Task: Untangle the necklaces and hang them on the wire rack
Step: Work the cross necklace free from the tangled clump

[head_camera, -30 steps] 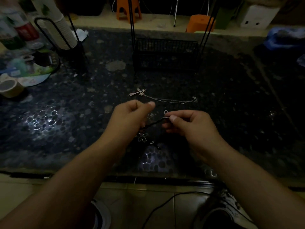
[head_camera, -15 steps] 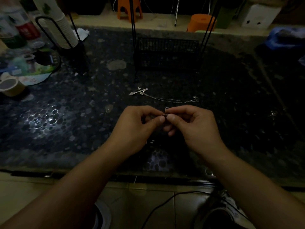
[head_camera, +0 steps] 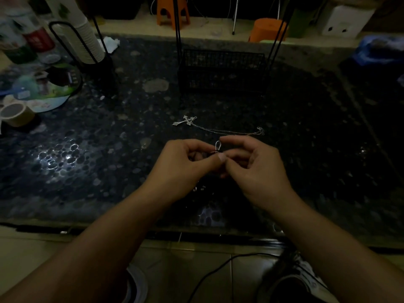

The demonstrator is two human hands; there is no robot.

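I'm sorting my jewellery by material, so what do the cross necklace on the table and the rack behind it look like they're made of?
Cross necklace: looks like silver-toned metal, since pendant and fine chain glint pale against the dark stone-patterned table; plated or solid cannot be told.
Wire rack: thin black rods and mesh, probably painted or coated metal wire with a matte finish.

No legible text, numbers or brand marks are present. The bottle point(head_camera: 38, 39) at far left carries a red label, and the round printed sheet point(head_camera: 47, 88) beside it shows coloured graphics (both too dark and blurred for any characters to be made out).
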